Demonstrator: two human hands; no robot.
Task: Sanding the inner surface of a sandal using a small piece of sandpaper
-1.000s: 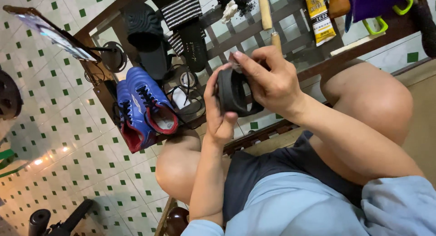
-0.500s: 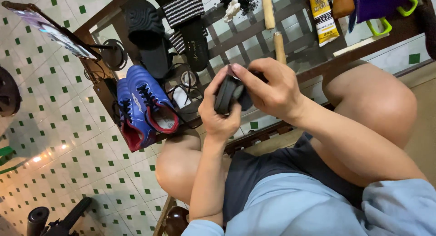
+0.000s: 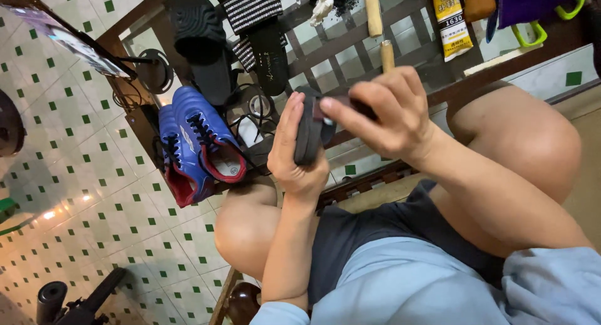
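Observation:
Both of my hands hold one black sandal (image 3: pixel 308 132) in front of my knees. My left hand (image 3: pixel 295 151) grips it from below, palm against its sole, the sandal standing on edge. My right hand (image 3: pixel 383 110) closes over its upper side, fingers curled around a dark strap. A pair of blue sports shoes with red lining (image 3: pixel 197 143) lies just left of my left hand on a slatted wooden table (image 3: pixel 350 46). Most of the sandal is hidden by my fingers.
On the table lie a black ridged-sole sandal (image 3: pixel 199 34), a striped black-and-white sandal (image 3: pixel 256 21), wooden-handled tools (image 3: pixel 374 12), a yellow tube (image 3: pixel 452 21) and a purple item with green handles (image 3: pixel 538 6). A green-dotted tiled floor (image 3: pixel 81 193) spreads to the left. My bare knees flank my arms.
The sandal has turned from facing me to edge-on. My right hand has shifted from its rim onto its top, over the strap. The left hand stays under it.

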